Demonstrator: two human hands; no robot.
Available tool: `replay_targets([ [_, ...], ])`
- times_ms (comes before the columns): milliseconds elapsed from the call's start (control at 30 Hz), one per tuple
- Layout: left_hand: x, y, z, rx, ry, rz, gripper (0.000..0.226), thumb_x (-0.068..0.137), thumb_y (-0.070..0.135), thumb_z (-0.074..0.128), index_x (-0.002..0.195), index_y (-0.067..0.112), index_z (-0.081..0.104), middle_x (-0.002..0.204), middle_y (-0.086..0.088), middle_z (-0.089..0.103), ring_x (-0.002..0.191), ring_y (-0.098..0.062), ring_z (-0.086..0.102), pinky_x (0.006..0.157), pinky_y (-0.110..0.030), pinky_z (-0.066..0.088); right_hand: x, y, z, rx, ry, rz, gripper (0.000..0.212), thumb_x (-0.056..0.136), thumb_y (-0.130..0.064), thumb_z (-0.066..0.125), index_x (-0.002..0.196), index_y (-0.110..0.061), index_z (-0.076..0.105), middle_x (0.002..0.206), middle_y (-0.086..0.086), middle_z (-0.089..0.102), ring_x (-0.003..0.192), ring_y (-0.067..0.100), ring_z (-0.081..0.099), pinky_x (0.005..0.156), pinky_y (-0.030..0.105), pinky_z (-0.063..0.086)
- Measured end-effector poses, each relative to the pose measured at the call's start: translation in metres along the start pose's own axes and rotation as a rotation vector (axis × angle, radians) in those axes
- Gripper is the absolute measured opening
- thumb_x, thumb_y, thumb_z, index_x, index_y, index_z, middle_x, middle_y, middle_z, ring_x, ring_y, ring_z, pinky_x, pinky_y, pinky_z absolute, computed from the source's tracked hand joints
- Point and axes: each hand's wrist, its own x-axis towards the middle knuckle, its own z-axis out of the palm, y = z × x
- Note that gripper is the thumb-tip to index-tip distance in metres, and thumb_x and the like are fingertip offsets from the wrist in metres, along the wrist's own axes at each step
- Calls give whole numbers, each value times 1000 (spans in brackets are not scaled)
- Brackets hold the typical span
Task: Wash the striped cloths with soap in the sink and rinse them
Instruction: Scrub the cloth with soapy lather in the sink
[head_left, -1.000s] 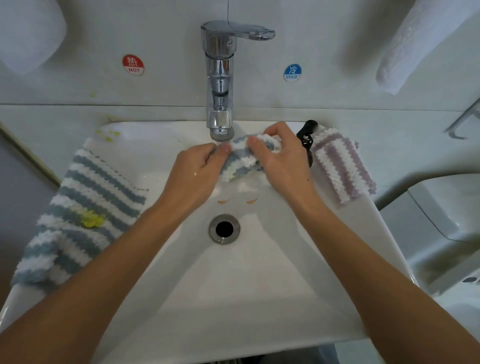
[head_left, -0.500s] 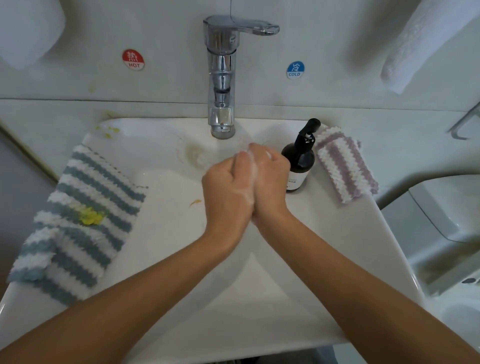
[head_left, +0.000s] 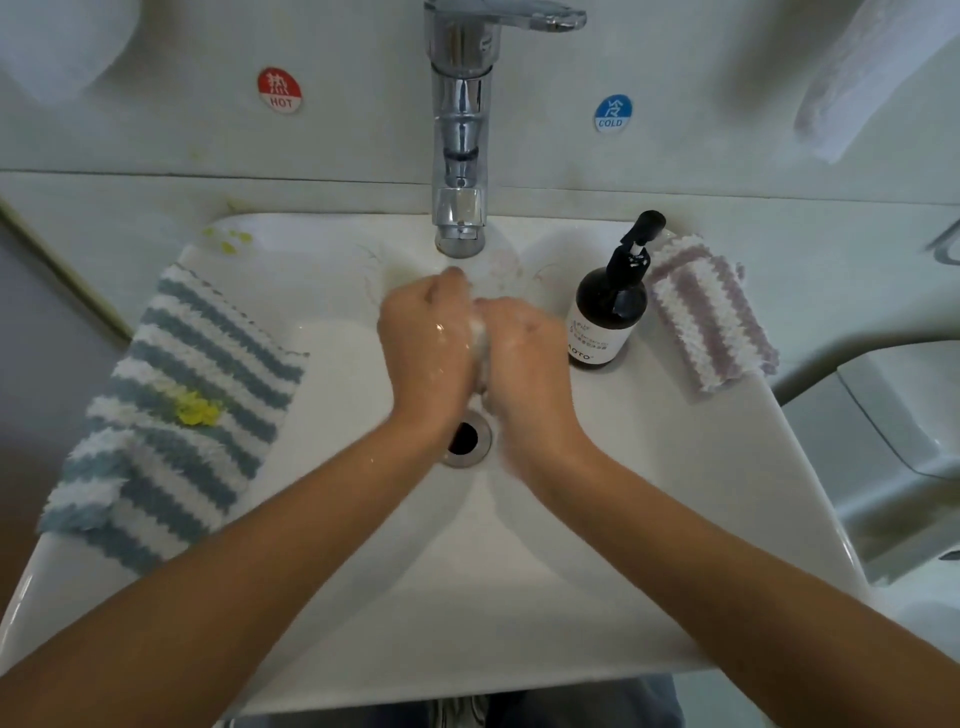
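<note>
2 wet hands, left hand (head_left: 426, 343) and right hand (head_left: 524, 353), are pressing together under the faucet (head_left: 460, 156), each grip curling around a mostly hidden soapy cloth (head_left: 480, 338), probably to scrub it over the sink (head_left: 675, 519) while 2 other striped cloths are waiting on its rim.

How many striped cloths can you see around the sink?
2 in plain view: a blue-striped cloth on the sink's left rim, and a purple-striped cloth on the right rim behind the bottle. Another may be hidden between the hands.
</note>
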Motion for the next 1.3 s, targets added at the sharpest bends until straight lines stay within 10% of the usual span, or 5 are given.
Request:
replay_targets([
  [267,-43,10,7,46,-90,192,40,89,20,46,52,8,33,47,1,32,46,-10,32,46,-30,27,26,-25,-10,29,110,-11,33,91,-9,51,59,-9,42,50,0,41,50,16,42,51,24,38],
  [433,7,-4,2,-127,42,-71,51,91,10,51,44,23,37,44,5,36,49,-16,34,53,-32,29,-7,-13,0,-50,-39,-131,33,90,-1,52,58,-9,49,52,-1,42,53,12,43,54,26,36],
  [867,-4,7,1,-47,72,31,42,93,12,50,52,7,41,48,-4,34,50,-18,33,51,-33,26,0,-16,-5,-190,-60,15,48,104,-32,40,78,3,62,61,11,56,54,18,56,49,23,40],
  [1033,-37,5,2,39,-33,193,48,96,21,46,55,-1,37,49,-7,35,47,-15,34,45,-35,27,20,-24,-8,-219,10,-40,52,99,-24,48,49,-18,36,44,-6,33,41,9,33,46,25,28],
  [1300,-19,-3,-3,9,-41,63,45,93,23,47,50,12,36,43,7,33,46,-17,35,46,-36,30,12,-16,-10,-352,-126,-112,32,98,-13,48,66,-9,49,51,-1,41,44,9,37,45,17,30],
])
